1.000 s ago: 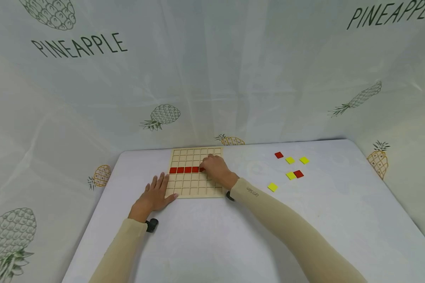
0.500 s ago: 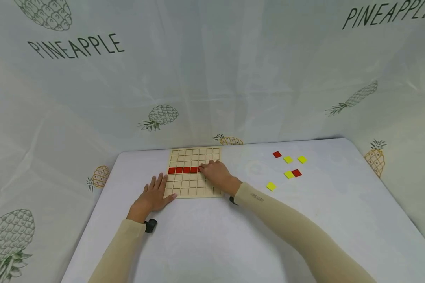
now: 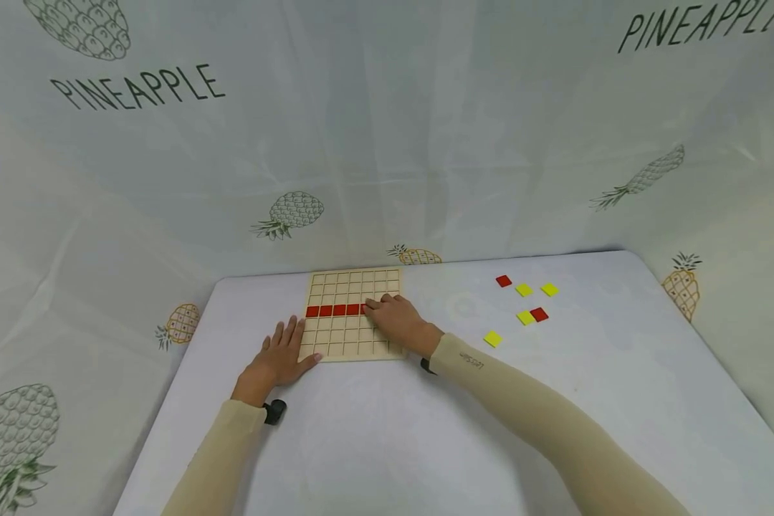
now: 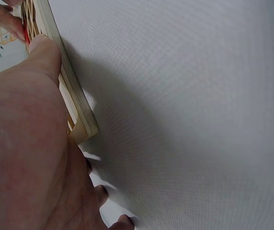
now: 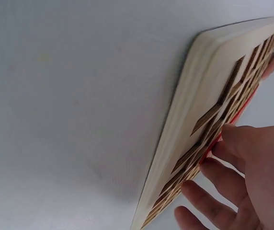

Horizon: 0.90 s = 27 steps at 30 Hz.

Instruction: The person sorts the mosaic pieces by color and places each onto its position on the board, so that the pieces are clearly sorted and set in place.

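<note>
A wooden grid board lies near the table's far edge, with red square tiles in one row across it. My left hand lies flat with fingers spread at the board's near left corner; its thumb rests on the front rim, also seen in the left wrist view. My right hand reaches over the board at the right end of the red row. In the right wrist view its bent thumb and fingers hold a red tile low at the grid, other fingertips close over the neighbouring squares. The palm hides the board's right part.
To the right of the board lie loose tiles: a red tile at the back, a yellow tile nearest me, and several others between. A pineapple-print curtain hangs behind the white table.
My right hand has lowered and flattened over the board, its fingertips staying at the end of the red row. The left hand keeps its place. The whole view has shifted slightly.
</note>
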{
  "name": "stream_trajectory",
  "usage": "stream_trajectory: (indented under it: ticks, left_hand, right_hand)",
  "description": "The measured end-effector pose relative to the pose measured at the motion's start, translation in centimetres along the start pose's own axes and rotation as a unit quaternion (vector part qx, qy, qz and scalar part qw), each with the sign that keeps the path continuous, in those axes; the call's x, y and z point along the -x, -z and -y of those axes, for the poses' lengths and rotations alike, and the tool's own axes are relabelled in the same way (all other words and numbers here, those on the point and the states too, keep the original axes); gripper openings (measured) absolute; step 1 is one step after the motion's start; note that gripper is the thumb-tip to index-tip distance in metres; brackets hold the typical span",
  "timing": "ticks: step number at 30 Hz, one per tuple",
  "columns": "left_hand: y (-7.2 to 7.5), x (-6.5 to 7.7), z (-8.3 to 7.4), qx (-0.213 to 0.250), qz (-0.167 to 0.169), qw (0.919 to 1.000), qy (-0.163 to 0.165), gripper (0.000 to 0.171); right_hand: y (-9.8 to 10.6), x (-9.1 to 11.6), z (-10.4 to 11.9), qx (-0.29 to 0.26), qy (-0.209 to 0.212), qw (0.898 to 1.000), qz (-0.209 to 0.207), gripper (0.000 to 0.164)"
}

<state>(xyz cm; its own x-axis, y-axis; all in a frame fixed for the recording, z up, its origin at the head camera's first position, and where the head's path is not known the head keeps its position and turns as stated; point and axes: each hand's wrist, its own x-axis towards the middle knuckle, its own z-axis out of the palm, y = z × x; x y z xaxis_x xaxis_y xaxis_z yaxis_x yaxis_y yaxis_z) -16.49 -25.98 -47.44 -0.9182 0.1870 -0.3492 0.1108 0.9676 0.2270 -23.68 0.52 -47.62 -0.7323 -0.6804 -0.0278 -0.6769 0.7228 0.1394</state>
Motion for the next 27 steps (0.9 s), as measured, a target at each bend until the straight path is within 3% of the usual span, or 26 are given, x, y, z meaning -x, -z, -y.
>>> stream_trajectory:
  ticks: [5,10,22,27]
  left_hand:
    - [0.0,0.0,0.1,0.009,-0.002,1.0,-0.004,0.09]
    - [0.0,-0.1,0.3,0.008,-0.007,0.9999,-0.008,0.092]
    - [-0.6,-0.6,0.9,0.012,-0.002,0.9999,-0.005,0.095]
    - [-0.2,-0.3,0.6,0.021,-0.004,0.9998,-0.005,0.096]
  right_hand:
    - [0.3,1.2,-0.8,-0.036,-0.008,0.999,-0.014,0.042]
    - [0.7,3.7,-2.7,-0.089,-0.012,0.994,-0.063,0.039]
    - [-0.6,10.5,-8.7,-0.084,-0.052,0.987,-0.124,0.046]
    - [-1.5,13.4,-11.0,-0.075,-0.045,0.985,-0.152,0.047]
